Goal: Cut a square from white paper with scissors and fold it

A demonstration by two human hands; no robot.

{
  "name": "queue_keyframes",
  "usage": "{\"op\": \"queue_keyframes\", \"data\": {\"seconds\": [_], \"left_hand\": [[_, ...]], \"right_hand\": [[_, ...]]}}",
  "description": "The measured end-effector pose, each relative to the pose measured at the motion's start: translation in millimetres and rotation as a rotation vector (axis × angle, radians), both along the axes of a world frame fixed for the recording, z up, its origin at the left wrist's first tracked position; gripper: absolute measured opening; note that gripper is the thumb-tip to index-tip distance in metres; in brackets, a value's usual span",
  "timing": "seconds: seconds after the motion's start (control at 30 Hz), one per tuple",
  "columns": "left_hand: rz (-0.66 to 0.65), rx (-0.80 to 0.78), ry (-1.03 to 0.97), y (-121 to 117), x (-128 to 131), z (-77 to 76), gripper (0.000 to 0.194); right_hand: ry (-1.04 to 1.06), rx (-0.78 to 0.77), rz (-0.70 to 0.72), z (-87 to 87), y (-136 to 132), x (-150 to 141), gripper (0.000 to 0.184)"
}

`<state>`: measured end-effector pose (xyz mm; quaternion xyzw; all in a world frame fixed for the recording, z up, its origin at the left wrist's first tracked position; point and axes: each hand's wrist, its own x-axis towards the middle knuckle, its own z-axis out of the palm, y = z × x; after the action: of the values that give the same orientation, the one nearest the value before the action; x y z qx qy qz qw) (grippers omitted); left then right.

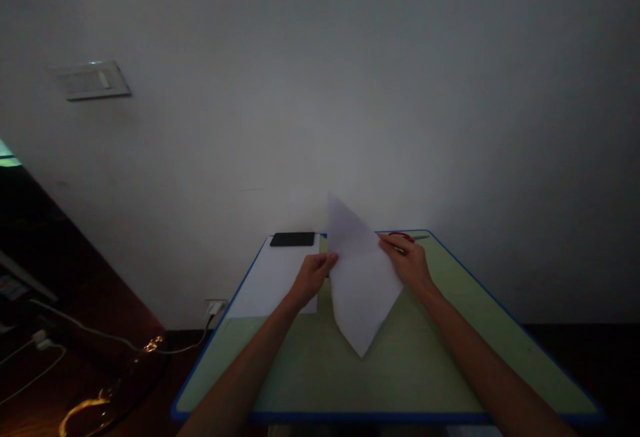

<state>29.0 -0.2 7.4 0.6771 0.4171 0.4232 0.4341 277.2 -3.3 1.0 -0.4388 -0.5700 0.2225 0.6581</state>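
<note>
A white sheet of paper (363, 284) is held up over the table, its lower corner pointing toward me and its upper corner pointing at the wall. My left hand (313, 274) pinches its left edge between thumb and fingers. On the other side, my right hand (407, 259) is closed on the upper right edge. Just behind the right hand lie scissors (401, 236) with red handles, partly hidden by it. Whether the paper is folded cannot be made out in the dim light.
The light green table (440, 370) has a blue rim and stands against a grey wall (320, 90). More white paper (265, 284) lies at its left, with a black phone (293, 239) on the far end. A plug (215, 307) and cable are beside the table's left edge.
</note>
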Motion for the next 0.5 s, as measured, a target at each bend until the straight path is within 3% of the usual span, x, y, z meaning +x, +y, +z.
{"op": "queue_keyframes", "data": {"seconds": [0.23,0.5], "left_hand": [[0.133,0.044,-0.036,-4,1,3.6,0.053],[-0.125,-0.213,-0.113,-11,2,4.7,0.047]], "right_hand": [[0.028,-0.006,-0.008,3.3,-3,-1,0.029],[0.081,-0.036,-0.005,7.9,-5,-1,0.031]]}}
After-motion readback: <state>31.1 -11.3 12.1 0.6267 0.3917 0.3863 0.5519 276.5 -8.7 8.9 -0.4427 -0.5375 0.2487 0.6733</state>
